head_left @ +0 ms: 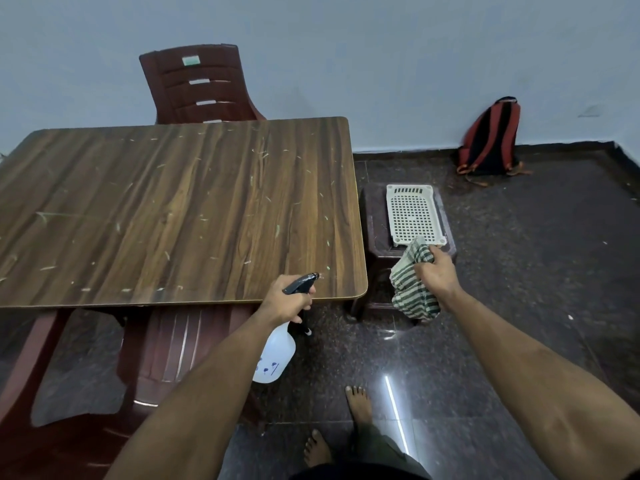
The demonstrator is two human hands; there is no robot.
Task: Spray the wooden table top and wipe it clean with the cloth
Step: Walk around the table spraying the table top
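The wooden table top fills the left half of the view and is strewn with small pale scraps. My left hand grips the neck of a white spray bottle at the table's near right corner, its dark nozzle pointing over the top. My right hand is off the table's right side and holds a bunched green-and-white striped cloth that hangs down above the floor.
A dark red plastic chair stands behind the table and another is tucked under its near edge. A white perforated tray rests on a dark stool to the right. A red-black backpack leans against the wall.
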